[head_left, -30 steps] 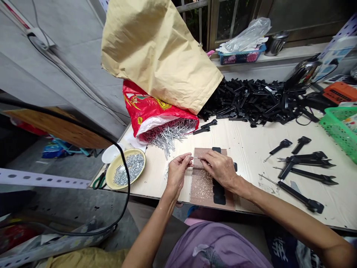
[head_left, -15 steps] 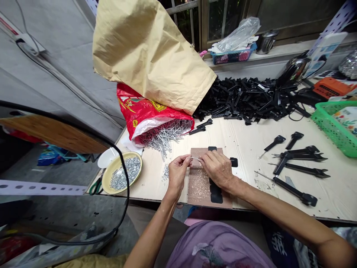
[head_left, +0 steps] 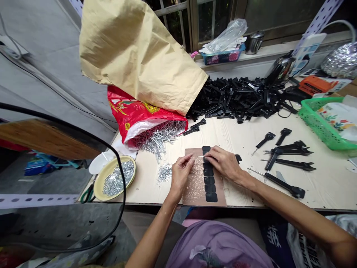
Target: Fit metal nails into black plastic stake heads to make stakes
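Both my hands work over a brown board [head_left: 195,186] at the table's front edge. My left hand [head_left: 181,174] is pinched shut on something small that I cannot make out. My right hand [head_left: 224,163] is closed on a thin metal pin [head_left: 199,156] that reaches towards my left fingers. It rests beside a row of black pads [head_left: 208,175] on the board. A small heap of silver bits [head_left: 164,173] lies just left of my left hand.
A yellow dish of silver bits [head_left: 114,180] and scissors [head_left: 87,193] sit at the left. A red bag spilling metal pins [head_left: 156,134] lies under a tan sack [head_left: 136,56]. Black plastic parts [head_left: 240,98] are heaped behind, assembled black pieces [head_left: 284,158] lie right, near a green basket [head_left: 320,123].
The view has shifted right and the scene slid left. My hands stay together over the board, still pinched round the pin. More of the black pad row shows.
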`<state>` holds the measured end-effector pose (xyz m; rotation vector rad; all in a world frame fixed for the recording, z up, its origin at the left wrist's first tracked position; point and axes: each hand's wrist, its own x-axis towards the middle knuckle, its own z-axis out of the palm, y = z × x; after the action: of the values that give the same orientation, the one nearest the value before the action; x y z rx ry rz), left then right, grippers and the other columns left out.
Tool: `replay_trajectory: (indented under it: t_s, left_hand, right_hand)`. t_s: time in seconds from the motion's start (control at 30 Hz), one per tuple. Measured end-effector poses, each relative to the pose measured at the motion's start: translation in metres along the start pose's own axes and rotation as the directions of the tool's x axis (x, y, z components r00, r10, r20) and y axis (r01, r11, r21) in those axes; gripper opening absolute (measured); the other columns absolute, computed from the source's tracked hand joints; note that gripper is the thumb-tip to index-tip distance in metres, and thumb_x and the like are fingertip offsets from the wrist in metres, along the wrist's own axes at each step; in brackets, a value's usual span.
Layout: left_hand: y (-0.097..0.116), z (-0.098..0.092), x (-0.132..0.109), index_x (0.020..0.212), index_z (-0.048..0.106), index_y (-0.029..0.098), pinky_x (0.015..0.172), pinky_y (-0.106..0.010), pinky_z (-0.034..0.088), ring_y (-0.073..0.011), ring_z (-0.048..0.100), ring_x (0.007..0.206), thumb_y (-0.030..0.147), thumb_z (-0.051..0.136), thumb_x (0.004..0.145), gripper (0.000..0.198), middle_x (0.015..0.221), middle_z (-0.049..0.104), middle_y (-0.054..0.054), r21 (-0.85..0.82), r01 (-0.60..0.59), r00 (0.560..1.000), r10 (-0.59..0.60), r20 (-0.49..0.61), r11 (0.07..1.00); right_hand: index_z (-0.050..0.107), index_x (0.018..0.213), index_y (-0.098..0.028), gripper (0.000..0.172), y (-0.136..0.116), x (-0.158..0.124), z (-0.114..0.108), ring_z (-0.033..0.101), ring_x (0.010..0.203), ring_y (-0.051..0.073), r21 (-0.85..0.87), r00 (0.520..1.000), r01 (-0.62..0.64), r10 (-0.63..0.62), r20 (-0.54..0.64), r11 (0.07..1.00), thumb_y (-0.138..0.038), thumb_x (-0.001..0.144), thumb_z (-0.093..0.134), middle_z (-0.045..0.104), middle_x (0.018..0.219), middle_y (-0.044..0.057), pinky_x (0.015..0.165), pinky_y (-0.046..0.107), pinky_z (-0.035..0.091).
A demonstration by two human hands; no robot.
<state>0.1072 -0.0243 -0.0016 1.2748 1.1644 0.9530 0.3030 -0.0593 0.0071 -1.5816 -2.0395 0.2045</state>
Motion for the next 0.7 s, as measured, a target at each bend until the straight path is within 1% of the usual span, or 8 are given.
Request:
replay_trajectory:
  t_s: [0.1,0.2,0.3,0.4,0.47,0.6,0.63,0.7]
  left_hand:
    - [-0.004,0.004,0.001,0.119,0.061,0.019,0.057,-0.023,0.044,-0.0108,0.052,0.061,0.039,0.063,0.078,0.047,0.079,0.062,-0.003,0.088,-0.035,0.999,0.035,-0.001,0.996]
    - [-0.008,0.007,0.002,0.117,0.062,0.019,0.066,-0.025,0.046,-0.0124,0.054,0.069,0.038,0.062,0.079,0.043,0.082,0.061,-0.004,0.230,-0.100,0.994,0.106,-0.014,0.968]
    - [-0.015,0.010,0.002,0.114,0.063,0.019,0.074,-0.027,0.046,-0.0137,0.055,0.076,0.037,0.059,0.081,0.038,0.087,0.060,-0.004,0.321,-0.147,0.987,0.159,-0.012,0.936]
    - [-0.023,0.012,0.001,0.116,0.062,0.020,0.076,-0.028,0.046,-0.0141,0.055,0.078,0.038,0.056,0.083,0.037,0.088,0.058,-0.004,0.338,-0.158,0.983,0.180,-0.034,0.928]
    - [-0.027,0.013,0.000,0.117,0.060,0.020,0.075,-0.028,0.045,-0.0142,0.055,0.078,0.038,0.054,0.084,0.038,0.087,0.057,-0.004,0.344,-0.152,0.980,0.186,-0.068,0.927]
    - [-0.029,0.012,-0.001,0.118,0.059,0.020,0.073,-0.027,0.046,-0.0138,0.055,0.076,0.039,0.053,0.085,0.039,0.087,0.056,-0.003,0.360,-0.141,0.977,0.189,-0.100,0.922]
    - [-0.029,0.012,-0.001,0.118,0.059,0.020,0.073,-0.027,0.046,-0.0139,0.055,0.076,0.039,0.053,0.085,0.039,0.087,0.056,-0.003,0.372,-0.148,0.976,0.197,-0.098,0.916]
    - [-0.027,0.013,-0.001,0.118,0.059,0.020,0.074,-0.028,0.046,-0.0144,0.055,0.078,0.037,0.051,0.087,0.037,0.088,0.055,-0.004,0.421,-0.184,0.970,0.234,-0.069,0.888]
  right_hand:
    - [0.065,0.099,-0.022,0.026,0.032,0.001,-0.010,0.055,0.080,0.015,-0.111,0.999,-0.009,0.013,0.041,0.994,-0.033,0.095,0.042,0.061,0.093,0.004,0.062,0.024,0.039]
    - [0.066,0.097,-0.021,0.030,0.058,0.009,-0.013,0.054,0.081,0.015,-0.159,0.995,0.028,-0.011,0.104,0.987,-0.036,0.095,0.040,0.062,0.091,0.005,0.064,0.025,0.037]
    - [0.066,0.097,-0.019,0.032,0.069,0.013,-0.010,0.053,0.083,0.015,-0.125,0.992,0.065,-0.050,0.117,0.990,-0.036,0.096,0.039,0.063,0.092,0.005,0.066,0.026,0.038]
    - [0.066,0.094,-0.018,0.033,0.064,-0.001,-0.006,0.052,0.077,0.014,-0.082,0.982,0.140,-0.128,0.141,0.987,-0.031,0.097,0.035,0.063,0.087,0.004,0.063,0.026,0.038]
    - [0.065,0.092,-0.018,0.035,0.054,-0.017,-0.006,0.050,0.073,0.013,-0.064,0.955,0.249,-0.234,0.182,0.966,-0.025,0.098,0.032,0.063,0.082,0.002,0.061,0.026,0.037]
    - [0.066,0.090,-0.019,0.031,0.038,-0.033,-0.010,0.050,0.071,0.012,0.016,0.819,0.520,-0.504,0.273,0.854,-0.020,0.097,0.035,0.062,0.077,0.001,0.060,0.026,0.037]
    - [0.066,0.089,-0.019,0.030,0.038,-0.031,-0.012,0.050,0.071,0.012,0.030,0.823,0.518,-0.507,0.256,0.855,-0.021,0.097,0.036,0.062,0.077,0.001,0.060,0.026,0.037]
    - [0.066,0.089,-0.018,0.030,0.044,-0.019,-0.014,0.051,0.071,0.011,0.022,0.898,0.406,-0.403,0.174,0.914,-0.024,0.097,0.038,0.062,0.080,0.002,0.059,0.024,0.039]
